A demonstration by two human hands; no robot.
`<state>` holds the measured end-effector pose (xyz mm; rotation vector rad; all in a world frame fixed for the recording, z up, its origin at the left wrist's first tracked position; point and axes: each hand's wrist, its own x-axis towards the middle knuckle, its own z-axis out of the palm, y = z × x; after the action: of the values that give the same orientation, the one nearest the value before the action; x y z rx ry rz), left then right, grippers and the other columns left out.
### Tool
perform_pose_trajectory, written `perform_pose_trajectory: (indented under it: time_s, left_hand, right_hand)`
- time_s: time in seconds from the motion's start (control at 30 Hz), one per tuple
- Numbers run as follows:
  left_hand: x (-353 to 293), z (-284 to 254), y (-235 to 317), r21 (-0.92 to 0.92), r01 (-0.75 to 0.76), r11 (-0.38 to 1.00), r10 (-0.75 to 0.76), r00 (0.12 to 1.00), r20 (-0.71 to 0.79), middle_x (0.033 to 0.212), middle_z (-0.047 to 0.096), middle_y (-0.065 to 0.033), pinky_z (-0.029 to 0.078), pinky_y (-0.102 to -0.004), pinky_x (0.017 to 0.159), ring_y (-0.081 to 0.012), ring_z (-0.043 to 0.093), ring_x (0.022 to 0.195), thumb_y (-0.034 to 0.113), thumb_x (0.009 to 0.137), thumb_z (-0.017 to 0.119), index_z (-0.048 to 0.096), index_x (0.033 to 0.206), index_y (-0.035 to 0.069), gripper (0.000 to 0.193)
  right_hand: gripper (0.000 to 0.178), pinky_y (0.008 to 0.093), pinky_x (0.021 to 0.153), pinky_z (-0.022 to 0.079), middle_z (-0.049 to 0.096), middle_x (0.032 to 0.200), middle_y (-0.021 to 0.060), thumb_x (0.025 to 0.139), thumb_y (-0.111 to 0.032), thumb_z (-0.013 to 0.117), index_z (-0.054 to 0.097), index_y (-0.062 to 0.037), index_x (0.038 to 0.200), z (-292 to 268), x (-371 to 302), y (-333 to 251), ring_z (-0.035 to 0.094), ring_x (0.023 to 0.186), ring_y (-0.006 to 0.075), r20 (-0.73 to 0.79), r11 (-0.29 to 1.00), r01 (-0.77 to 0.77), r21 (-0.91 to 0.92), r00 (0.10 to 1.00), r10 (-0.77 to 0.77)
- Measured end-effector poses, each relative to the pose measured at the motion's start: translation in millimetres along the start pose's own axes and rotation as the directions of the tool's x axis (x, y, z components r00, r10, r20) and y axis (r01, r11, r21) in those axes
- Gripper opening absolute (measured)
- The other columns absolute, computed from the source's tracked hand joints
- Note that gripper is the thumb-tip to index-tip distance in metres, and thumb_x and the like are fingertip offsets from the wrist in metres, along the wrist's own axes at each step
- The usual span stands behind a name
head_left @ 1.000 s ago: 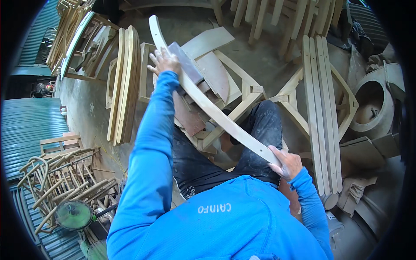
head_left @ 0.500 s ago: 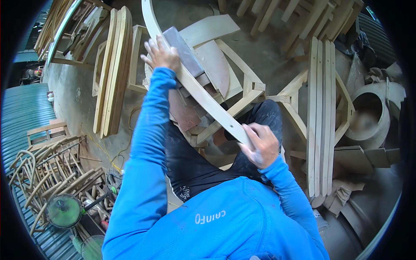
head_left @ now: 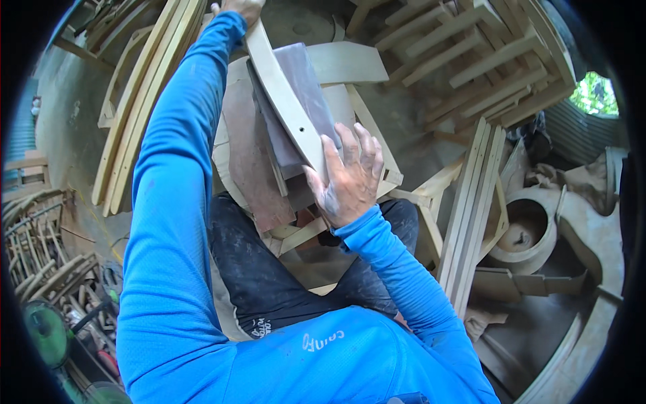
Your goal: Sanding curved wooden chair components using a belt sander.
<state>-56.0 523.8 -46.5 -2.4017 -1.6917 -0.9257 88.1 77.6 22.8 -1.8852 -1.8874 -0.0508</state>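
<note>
Frames: a heap of pale wood ones (head_left: 498, 60), beyond the right hand and off to its right.
Rails: one bunch (head_left: 468, 215) well right of the right hand, another bunch (head_left: 149, 101) left of the left forearm.
Slat: the long pale curved one (head_left: 277, 87), lying between the two hands and crossing over a grey sheet.
Slat direction: long axis runs on a slant, far end up at the left hand, near end coming back and rightward to the right hand. Wide face up, slight bow bulging leftward.
Grey sheet (head_left: 311, 84): under the slat, ahead of the right hand, sticking out on both sides of the slat.
Right hand (head_left: 351, 185): half open, near end tucked between thumb and index in a loose grip, other fingers fanned out to the right.
Left hand (head_left: 243, 5): on the far end, but chopped off by the top edge, so can't tell how tightly it's closed.
Hole (head_left: 301, 129): small, dark, in the slat just ahead of the right thumb.
</note>
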Motion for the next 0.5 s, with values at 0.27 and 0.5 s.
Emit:
perform_pose_trajectory:
  time_s: [0.27, 0.5]
  left_hand:
    - [34.9, -41.9, -12.7, 0.344, -0.227, 0.911, 0.107, 0.936, 0.335, 0.149, 0.051, -0.0246, 0.032, -0.0613, 0.117, -0.0436, 0.045, 0.139, 0.025, 0.091, 0.057, 0.071, 0.121, 0.010, 0.036]
    - [-17.2, -92.8, 10.2, -0.535, 0.193, 0.823, -0.048, 0.961, 0.274, 0.166, 0.031, -0.0194, 0.010, -0.0591, 0.127, -0.0386, 0.020, 0.157, 0.038, 0.090, 0.053, 0.024, 0.163, 0.011, 0.083]
  right_hand:
    - [0.057, 0.0539, 0.118, 0.026, 0.052, 0.141, 0.0155, 0.084, -0.035, 0.078, 0.063, 0.0008, 0.126, 47.0, 83.7, -19.3, 0.038, 0.140, 0.0389, -0.044, 0.993, 0.092, -0.081, 0.994, -0.095]
    - [0.060, 0.0522, 0.118, 0.026, 0.056, 0.138, 0.0170, 0.089, -0.042, 0.071, 0.060, 0.0006, 0.129, 86.0, 153.2, -25.1, 0.040, 0.140, 0.0372, -0.110, 0.978, 0.106, -0.178, 0.986, -0.127]
